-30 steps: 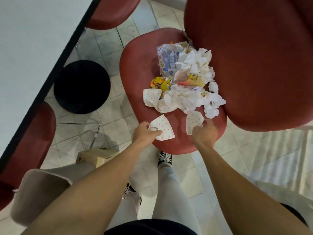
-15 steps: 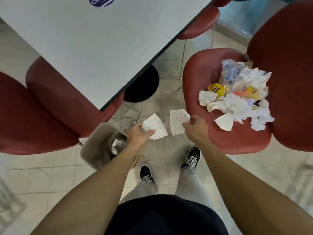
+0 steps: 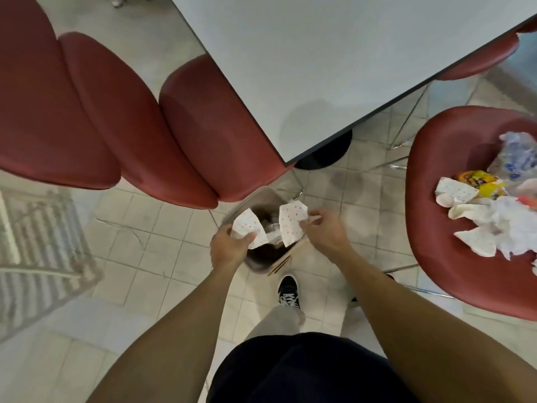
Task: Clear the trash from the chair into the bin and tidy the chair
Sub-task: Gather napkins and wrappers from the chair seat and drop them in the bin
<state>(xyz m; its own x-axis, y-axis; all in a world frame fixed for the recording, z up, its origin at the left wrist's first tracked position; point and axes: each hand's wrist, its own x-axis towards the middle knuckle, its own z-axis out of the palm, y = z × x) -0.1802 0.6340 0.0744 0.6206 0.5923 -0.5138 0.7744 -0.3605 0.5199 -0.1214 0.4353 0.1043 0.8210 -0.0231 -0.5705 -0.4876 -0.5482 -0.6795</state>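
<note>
Both hands now over the bin [image 3: 232,212], off the chair [image 3: 430,228]: left hand [image 3: 229,248] and right hand [image 3: 325,234] each pinch a dotted paper cup [image 3: 248,228], ready to drop; pile remains.

Bin [image 3: 232,212] under table [image 3: 319,68] corner, littered chair [image 3: 430,199] to its right

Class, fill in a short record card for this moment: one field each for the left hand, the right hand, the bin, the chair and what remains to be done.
left hand: left hand holds a dotted paper piece over the bin
right hand: right hand pinches a second dotted paper over the bin
bin: bin on the floor by the table, open, trash already inside
chair: red chair with a pile of tissues and wrappers on its seat
remaining: drop both papers, then clear the pile
</note>
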